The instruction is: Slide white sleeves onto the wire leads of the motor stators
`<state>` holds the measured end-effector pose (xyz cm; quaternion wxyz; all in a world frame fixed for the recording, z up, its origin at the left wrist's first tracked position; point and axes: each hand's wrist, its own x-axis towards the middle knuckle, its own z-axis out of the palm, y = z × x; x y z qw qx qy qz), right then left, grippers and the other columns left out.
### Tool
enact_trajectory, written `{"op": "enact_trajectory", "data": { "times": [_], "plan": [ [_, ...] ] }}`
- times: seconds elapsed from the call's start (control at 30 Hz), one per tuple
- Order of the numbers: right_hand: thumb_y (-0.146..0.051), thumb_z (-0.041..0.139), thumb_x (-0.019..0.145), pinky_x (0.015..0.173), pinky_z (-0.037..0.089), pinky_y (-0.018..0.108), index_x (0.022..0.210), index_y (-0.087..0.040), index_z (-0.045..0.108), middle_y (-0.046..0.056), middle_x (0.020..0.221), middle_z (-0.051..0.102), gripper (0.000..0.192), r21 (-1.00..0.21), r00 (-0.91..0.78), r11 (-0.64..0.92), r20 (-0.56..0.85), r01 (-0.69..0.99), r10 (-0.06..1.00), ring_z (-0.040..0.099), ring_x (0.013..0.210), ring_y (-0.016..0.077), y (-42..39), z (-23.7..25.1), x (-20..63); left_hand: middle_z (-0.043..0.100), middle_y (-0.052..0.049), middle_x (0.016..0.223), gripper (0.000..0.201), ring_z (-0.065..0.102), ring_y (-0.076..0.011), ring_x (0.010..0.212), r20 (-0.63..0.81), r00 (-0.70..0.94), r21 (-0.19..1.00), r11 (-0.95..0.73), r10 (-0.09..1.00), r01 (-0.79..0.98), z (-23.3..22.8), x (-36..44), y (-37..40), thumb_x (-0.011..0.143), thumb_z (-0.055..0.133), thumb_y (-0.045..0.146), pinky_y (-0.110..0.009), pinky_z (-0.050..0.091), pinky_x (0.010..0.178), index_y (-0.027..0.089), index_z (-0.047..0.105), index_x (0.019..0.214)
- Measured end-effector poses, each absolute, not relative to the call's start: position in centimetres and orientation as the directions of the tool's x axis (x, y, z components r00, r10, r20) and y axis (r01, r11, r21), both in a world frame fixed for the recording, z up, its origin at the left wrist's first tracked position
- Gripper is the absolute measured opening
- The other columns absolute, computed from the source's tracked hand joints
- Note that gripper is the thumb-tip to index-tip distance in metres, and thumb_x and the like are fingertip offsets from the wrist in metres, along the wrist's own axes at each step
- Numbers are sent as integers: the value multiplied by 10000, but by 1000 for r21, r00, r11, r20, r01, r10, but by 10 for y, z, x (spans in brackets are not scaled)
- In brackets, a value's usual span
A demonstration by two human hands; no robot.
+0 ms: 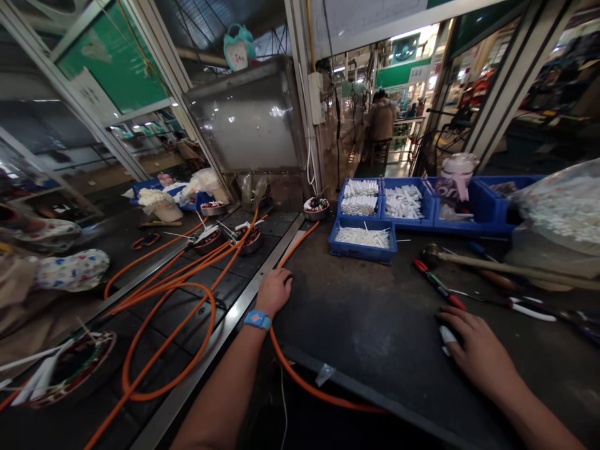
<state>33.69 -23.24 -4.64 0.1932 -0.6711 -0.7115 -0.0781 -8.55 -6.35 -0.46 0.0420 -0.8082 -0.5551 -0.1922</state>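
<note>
My left hand (274, 292), with a blue band on the wrist, is at the metal strip along the bench edge. Its fingers are curled around an orange cable (300, 239), which runs on past the wrist; the grip is partly hidden. My right hand (475, 344) lies palm down on the dark tabletop (375, 337), fingers loosely stretched, with white tape on the thumb. Just beyond its fingertips is a red-and-black handled tool (438, 284). A round wound coil part (315, 208) stands at the far end of the cable.
Blue bins (407, 206) of white tubes and a blue tray (363, 240) of thin white sticks stand at the back. A mallet (487, 262) lies right, by a clear bag (562, 212). More coil parts (70, 369) and looped cables lie left, near another person's patterned sleeves (72, 270).
</note>
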Motion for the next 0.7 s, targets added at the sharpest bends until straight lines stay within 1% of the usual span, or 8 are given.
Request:
{"op": "enact_trajectory", "data": {
  "times": [0.7],
  "plan": [
    [-195, 411, 708, 910, 459, 432, 1048, -147, 634, 97, 1162, 594, 408, -153, -15, 79, 381, 985, 925, 533, 1053, 267, -233, -47, 337, 636, -70, 1019, 202, 558, -205, 983, 354, 307, 157, -380, 883, 912, -4, -85, -64, 840, 495, 206, -334, 437, 901, 187, 636, 984]
  ]
}}
